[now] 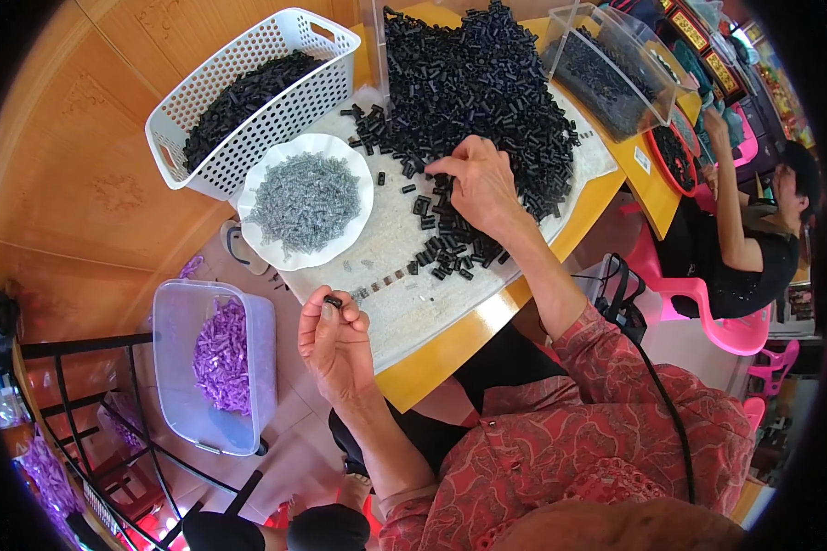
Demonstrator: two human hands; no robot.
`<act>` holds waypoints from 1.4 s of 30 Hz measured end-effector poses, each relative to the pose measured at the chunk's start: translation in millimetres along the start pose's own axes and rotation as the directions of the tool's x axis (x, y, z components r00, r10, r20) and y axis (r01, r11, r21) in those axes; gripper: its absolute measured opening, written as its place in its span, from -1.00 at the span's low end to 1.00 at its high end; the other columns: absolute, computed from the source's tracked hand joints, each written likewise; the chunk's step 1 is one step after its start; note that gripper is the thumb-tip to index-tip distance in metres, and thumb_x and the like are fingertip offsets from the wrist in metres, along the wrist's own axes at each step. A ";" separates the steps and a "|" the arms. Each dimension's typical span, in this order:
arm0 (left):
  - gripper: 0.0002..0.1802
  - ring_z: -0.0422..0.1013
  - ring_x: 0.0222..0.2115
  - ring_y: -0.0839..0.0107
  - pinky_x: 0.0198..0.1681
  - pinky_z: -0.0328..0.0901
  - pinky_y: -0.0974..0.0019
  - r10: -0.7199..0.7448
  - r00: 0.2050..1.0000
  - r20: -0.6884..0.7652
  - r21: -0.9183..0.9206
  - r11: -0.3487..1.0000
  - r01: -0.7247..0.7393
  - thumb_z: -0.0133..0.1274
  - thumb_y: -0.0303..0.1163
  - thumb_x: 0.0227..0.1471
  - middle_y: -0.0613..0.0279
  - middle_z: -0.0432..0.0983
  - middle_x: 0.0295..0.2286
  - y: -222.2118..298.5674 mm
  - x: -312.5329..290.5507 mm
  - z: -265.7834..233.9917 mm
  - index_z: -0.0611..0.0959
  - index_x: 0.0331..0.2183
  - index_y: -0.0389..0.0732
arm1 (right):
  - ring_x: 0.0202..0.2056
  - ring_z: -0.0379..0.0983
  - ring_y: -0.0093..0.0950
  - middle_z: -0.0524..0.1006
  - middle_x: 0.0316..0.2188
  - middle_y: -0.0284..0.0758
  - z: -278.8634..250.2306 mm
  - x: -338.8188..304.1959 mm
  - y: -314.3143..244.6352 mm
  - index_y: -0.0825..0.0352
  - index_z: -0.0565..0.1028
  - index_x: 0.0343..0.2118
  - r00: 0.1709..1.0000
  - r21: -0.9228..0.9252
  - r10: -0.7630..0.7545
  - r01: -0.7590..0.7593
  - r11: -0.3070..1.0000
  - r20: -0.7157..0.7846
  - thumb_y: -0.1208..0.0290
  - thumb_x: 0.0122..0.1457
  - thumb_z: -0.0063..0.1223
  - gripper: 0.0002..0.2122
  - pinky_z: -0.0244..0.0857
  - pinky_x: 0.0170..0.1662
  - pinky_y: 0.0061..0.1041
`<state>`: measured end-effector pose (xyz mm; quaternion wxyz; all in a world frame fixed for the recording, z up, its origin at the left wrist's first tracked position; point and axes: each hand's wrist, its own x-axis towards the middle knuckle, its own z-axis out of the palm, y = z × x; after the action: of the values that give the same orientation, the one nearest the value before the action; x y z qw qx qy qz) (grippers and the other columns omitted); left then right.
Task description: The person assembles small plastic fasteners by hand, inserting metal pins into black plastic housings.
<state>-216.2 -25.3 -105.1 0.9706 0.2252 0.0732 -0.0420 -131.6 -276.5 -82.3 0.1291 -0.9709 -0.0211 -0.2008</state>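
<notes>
My left hand (338,347) is raised in front of the table's near left edge, pinching a small black plastic piece (334,300) between thumb and fingertips. My right hand (483,191) reaches over the near side of a large heap of small black pieces (473,78). Its fingers are bent down among loose pieces, and what they grip, if anything, is hidden. Left of it stands a white scalloped plate (358,219) piled with small clear pieces (308,200). A short row of tiny clear and brownish pieces (377,285) lies on the white cloth (459,308).
A white perforated basket (239,115) of black pieces stands at the far left. On the floor, a clear tub (179,367) holds purple pieces (222,358). Clear bins (606,78) stand far right. A co-worker (753,220) sits at the right near a red basin (675,161).
</notes>
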 end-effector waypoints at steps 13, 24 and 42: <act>-0.74 0.35 -0.41 0.44 -0.37 0.26 0.44 0.004 1.000 -0.003 0.006 1.000 -0.004 -0.01 -0.56 0.08 0.05 0.48 -0.30 0.1 0.3 0.1 0.53 -0.14 -0.32 | -0.30 0.40 -0.27 0.45 -0.41 -0.28 -3.5 4.9 3.1 0.26 0.56 -0.44 0.994 0.042 0.065 -0.061 0.997 -0.086 0.54 -0.06 0.13 -0.91 0.23 -0.19 -0.30; -0.74 0.38 -0.38 0.41 -0.31 0.31 0.39 0.018 1.000 -0.014 0.016 1.000 -0.018 -0.03 -0.58 0.08 0.03 0.49 -0.28 -3.9 -0.2 5.3 0.54 -0.14 -0.32 | -0.35 0.47 -0.17 0.50 -0.43 -0.17 12.8 27.8 -9.8 0.28 0.61 -0.51 0.980 -0.066 0.166 -0.160 0.985 0.106 0.39 -0.06 0.11 -0.89 0.35 -0.26 -0.25; -0.73 0.40 -0.40 0.42 -0.32 0.36 0.36 -0.075 0.997 0.002 -0.103 0.992 0.075 0.00 -0.57 0.08 0.08 0.50 -0.30 -13.6 -2.7 5.3 0.54 -0.12 -0.28 | -0.46 0.35 -0.80 0.51 -0.48 -0.50 -28.8 -48.7 -89.7 0.40 0.51 -0.38 0.914 0.857 0.015 -0.387 0.339 0.406 0.59 0.01 0.18 -0.90 0.27 -0.39 -0.76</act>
<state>-219.7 -39.6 -105.8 0.9786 0.1721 0.0846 -0.0746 -195.7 -196.9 -54.3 0.6697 -0.7415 -0.0291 0.0279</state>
